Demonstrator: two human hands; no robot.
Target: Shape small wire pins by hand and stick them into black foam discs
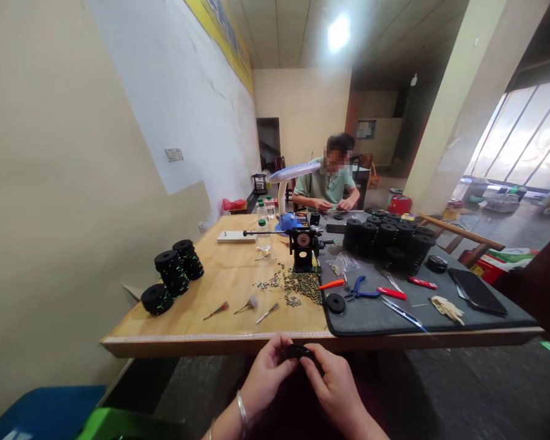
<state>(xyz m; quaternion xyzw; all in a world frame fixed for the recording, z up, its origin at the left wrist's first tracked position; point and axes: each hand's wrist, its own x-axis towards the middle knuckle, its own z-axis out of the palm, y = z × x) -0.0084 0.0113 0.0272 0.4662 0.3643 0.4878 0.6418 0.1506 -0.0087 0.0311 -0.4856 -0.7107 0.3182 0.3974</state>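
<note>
Both my hands are below the table's near edge, pinching a small black disc (299, 351) between them. My left hand (266, 371), with a silver bangle on its wrist, grips the disc's left side with curled fingers. My right hand (330, 379) grips its right side. Just beyond on the wooden table (229, 275) lie a pile of small metal pieces (297, 285), three little brushes (245, 307), and another black disc (335, 302) on a dark mat (394, 311).
A black winding device (303, 247) stands mid-table. Stacks of black spools sit at left (174, 274) and right (387, 239). Pliers (360, 289), red-handled tools (392, 293), tweezers and a dark tablet (476, 290) lie on the mat. Another person (332, 180) works at the far end by a lamp (293, 174).
</note>
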